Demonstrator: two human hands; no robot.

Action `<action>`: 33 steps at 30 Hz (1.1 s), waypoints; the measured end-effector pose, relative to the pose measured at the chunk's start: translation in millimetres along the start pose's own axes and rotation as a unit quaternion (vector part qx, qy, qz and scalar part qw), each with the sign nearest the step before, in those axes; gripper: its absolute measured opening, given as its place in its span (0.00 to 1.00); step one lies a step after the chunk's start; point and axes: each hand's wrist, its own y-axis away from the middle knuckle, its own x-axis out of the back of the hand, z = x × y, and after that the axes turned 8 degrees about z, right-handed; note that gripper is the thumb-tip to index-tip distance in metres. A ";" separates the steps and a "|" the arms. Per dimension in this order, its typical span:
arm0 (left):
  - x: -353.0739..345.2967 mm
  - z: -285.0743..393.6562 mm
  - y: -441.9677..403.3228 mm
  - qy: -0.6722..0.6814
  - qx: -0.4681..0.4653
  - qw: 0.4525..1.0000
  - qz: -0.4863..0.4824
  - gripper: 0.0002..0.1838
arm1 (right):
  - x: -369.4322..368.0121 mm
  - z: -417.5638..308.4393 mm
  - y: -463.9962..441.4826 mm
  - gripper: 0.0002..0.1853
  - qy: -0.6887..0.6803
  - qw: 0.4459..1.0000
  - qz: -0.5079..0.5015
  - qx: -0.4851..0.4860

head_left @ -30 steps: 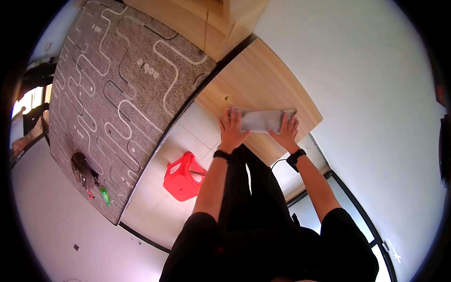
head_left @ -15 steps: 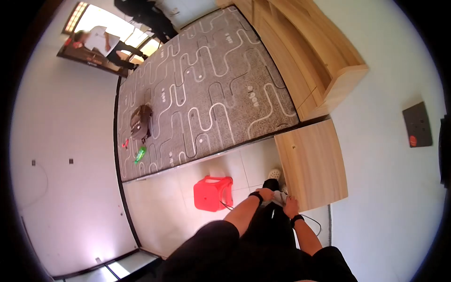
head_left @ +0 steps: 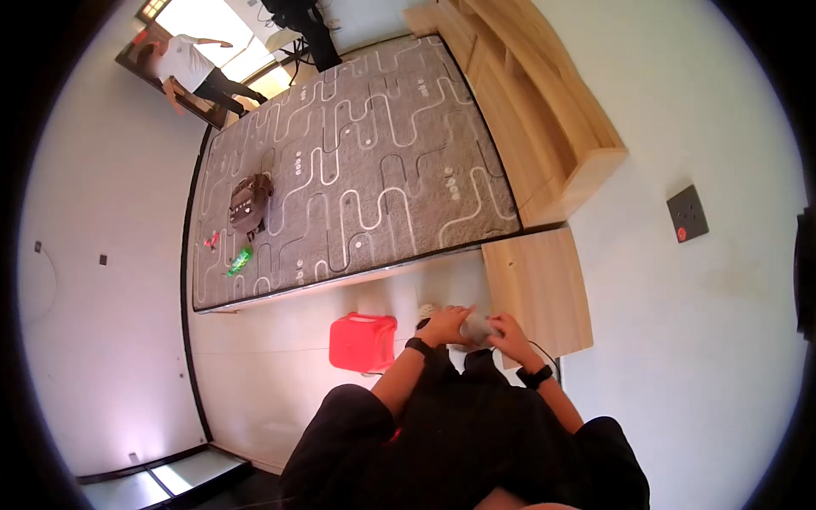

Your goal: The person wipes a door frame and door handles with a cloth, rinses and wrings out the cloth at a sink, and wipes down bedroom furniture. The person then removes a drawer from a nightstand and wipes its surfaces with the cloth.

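Observation:
A small grey cloth (head_left: 478, 328) is bunched between my two hands, in front of my body and beside the left edge of the wooden nightstand (head_left: 544, 289). My left hand (head_left: 445, 325) is closed round its left side, with the fingers bent over it. On its right side my right hand (head_left: 510, 337) pinches the cloth's edge. Both wrists wear black bands. Part of the cloth is hidden behind the fingers.
A red plastic stool (head_left: 361, 342) stands on the floor left of my hands. Beyond is a patterned mattress (head_left: 374, 170) with a backpack (head_left: 250, 204) and a green bottle (head_left: 240, 261). A wooden headboard (head_left: 544, 127) borders it. A person (head_left: 191, 64) stands at the far left.
The cloth, earlier flat on the nightstand under my spread hands, is now held off it, bunched between them. My view has swung toward the room, and the far person's arms have moved.

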 end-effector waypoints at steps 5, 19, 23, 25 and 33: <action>16.5 -24.8 -4.2 0.251 -0.025 0.963 0.094 0.41 | -7.1 -50.9 -60.9 0.18 0.069 0.995 0.054 0.054; 154.8 -150.7 54.0 0.246 0.091 0.955 0.139 0.17 | -111.9 -101.9 -212.4 0.22 0.154 0.987 0.046 0.012; 155.9 -187.9 54.8 0.465 0.144 0.862 0.140 0.17 | -129.8 -88.2 -210.5 0.18 0.187 0.979 0.082 -0.004; 164.4 -181.4 62.1 0.486 0.158 0.844 0.165 0.17 | -142.0 -73.3 -209.0 0.20 -0.014 0.936 -0.159 -0.313; 170.0 -164.3 85.3 0.562 0.203 0.772 0.219 0.20 | -178.2 -76.3 -210.9 0.23 -0.399 0.833 -0.103 -0.368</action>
